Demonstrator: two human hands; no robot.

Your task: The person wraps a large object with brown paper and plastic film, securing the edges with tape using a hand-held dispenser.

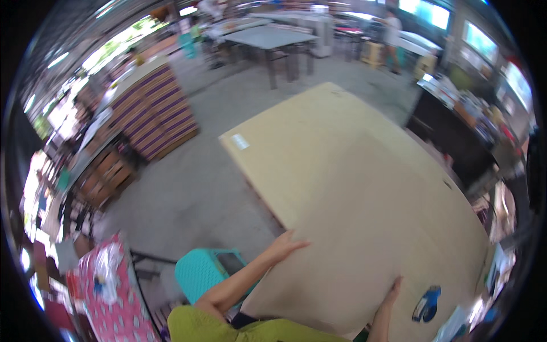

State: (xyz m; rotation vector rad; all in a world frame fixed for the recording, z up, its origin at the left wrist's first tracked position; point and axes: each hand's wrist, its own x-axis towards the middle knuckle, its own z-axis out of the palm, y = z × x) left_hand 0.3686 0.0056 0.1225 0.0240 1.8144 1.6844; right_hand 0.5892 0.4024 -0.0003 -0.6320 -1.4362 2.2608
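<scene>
- Large tan board point(353, 188) fills the middle and right of the view, running from the wearer's body out across the grey floor point(171, 194). Near part darker than the far end; shadow or a separate sheet, cannot tell.
- Left hand point(285, 247): at the board's left edge, fingers spread and reaching over the surface. Grip loose and unclosed, nothing seen in it.
- Right hand point(392, 292): on the near part of the board, seen nearly edge-on, fingers pointing away from the body. State of this grip cannot be told.
- Blue tape dispenser point(428, 304) lies on the board just to the right of the right hand, apart from it.
- Small white label point(240, 141) near the board's far left corner.
- Teal stool point(196, 275) on the floor left of the board, close by the left forearm.
- Lower left: pink patterned cloth point(122, 310) spread under a clear plastic bag point(108, 268).
- Farther left: wooden drawers point(105, 178), and beyond them a tall stack with purple stripes point(154, 111).
- Right side: dark upright panel point(447, 134), clutter behind it.
- Far end: grey-topped table point(269, 37); a person point(393, 34) stands to its right. Blurred.
</scene>
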